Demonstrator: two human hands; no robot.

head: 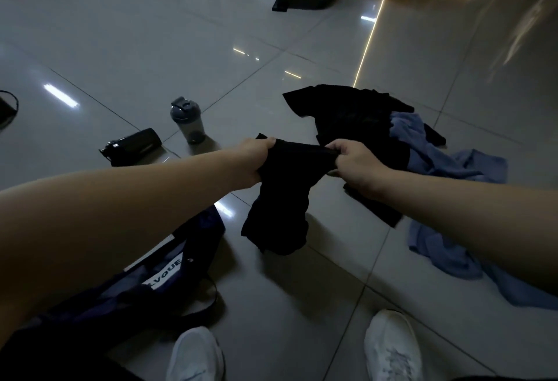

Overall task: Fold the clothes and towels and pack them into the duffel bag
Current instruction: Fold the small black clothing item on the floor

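Tiled floor (pixel 151 33), duffel bag (pixel 120 296), shaker (pixel 187 120), shirt (pixel 350 111), towel (pixel 453 169)

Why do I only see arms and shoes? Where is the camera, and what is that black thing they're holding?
The camera sits on the person's head and looks down, so you see only their arms and white shoes. There is no machine here, just two bare hands. The left hand and the right hand each grip the top edge of a black garment, so it hangs down between them. Behind it, a black shirt and a blue towel lie crumpled on the tiled floor. The dark duffel bag lies at the lower left. A grey shaker stands on the floor, and a black bottle lies on its side beside it.
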